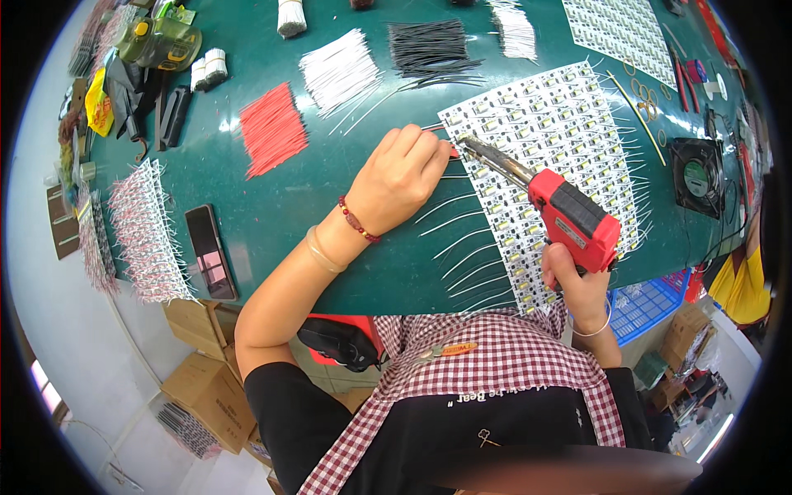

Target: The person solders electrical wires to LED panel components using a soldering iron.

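My left hand [404,169] is closed near the upper left edge of a white LED circuit board panel [561,124]. Short bits of red wire [432,128] show at its fingertips; the rest is hidden by the fingers. My right hand [584,289] grips a red and black soldering gun [577,219] by its handle. The gun's metal tip [470,145] rests at or just above the panel's edge, beside my left fingertips; I cannot tell if it touches. White wires [464,241] stick out from the panel's left edge, below my left hand.
Beyond my left hand lie piles of red wires [274,130], white wires [340,70] and black wires [429,49]. A phone [211,252] and a wired panel [148,231] lie left. At right are a black fan [698,177], rubber bands [646,106] and another panel [623,37].
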`<state>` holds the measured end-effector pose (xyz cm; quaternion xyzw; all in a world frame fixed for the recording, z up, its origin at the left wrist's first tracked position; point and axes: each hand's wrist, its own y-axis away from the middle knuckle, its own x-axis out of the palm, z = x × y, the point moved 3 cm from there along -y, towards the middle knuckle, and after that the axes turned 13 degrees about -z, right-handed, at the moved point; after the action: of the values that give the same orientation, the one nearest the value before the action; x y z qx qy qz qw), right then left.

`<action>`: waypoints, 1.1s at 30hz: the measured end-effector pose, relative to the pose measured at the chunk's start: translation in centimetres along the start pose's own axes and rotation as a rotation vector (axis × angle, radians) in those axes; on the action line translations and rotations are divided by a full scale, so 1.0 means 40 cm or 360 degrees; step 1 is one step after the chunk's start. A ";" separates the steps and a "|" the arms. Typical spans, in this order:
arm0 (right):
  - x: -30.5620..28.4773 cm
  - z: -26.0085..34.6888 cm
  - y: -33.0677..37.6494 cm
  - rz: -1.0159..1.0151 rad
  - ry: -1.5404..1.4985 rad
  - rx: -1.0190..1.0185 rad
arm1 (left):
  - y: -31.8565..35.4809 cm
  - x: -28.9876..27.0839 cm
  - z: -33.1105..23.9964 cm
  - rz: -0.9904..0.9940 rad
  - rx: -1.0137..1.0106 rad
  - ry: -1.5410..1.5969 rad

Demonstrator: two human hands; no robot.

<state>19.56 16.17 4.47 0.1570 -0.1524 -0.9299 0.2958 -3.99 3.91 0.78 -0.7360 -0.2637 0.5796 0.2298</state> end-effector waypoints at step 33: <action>-0.044 -0.028 0.057 -0.0041 -0.0143 0.0176 | 0.011 -0.004 -0.059 0.0058 0.0008 0.0005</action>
<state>22.52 15.23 4.66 0.1333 -0.2146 -0.9299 0.2674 -1.65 3.41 1.15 -0.7410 -0.2484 0.5832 0.2215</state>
